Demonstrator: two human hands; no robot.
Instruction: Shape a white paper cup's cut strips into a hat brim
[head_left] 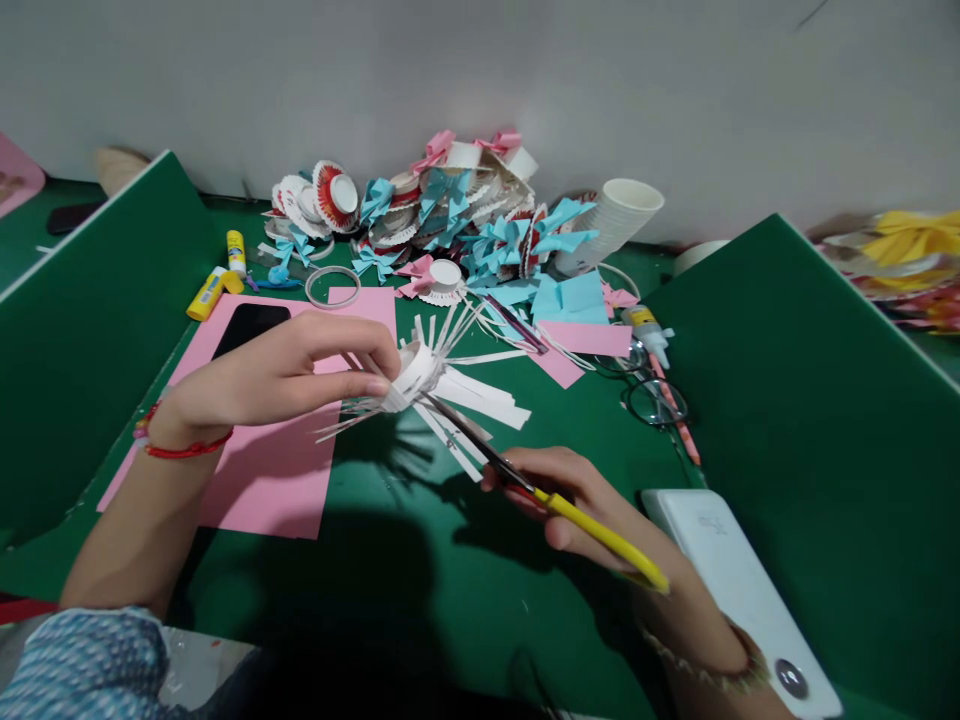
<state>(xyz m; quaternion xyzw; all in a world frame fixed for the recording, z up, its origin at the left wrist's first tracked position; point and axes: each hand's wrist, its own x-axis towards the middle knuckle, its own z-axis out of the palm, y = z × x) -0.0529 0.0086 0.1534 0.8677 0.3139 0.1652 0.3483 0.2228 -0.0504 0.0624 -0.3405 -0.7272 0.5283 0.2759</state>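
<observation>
Between the thumb and fingers of my left hand [300, 370] is a white paper cup [415, 374] whose wall is slit into many thin strips that fan outward. My right hand [577, 500] grips a pair of scissors [592, 530] with yellow handles. The dark blades point up and left, and their tips reach in among the strips near the cup's base. Whether the blades are cutting a strip cannot be told. Below my left forearm lie sheets of pink paper [277, 480] with a black phone [251, 325] on top.
Finished paper-cup pieces with blue and pink bows [450, 210] are heaped along the wall. A stack of white cups [619, 220] leans beside them. Glue sticks [214, 290], a tape ring [332, 287], eyeglasses [656, 400] and a white power bank [739, 590] lie around. Green partitions [817, 430] flank both sides.
</observation>
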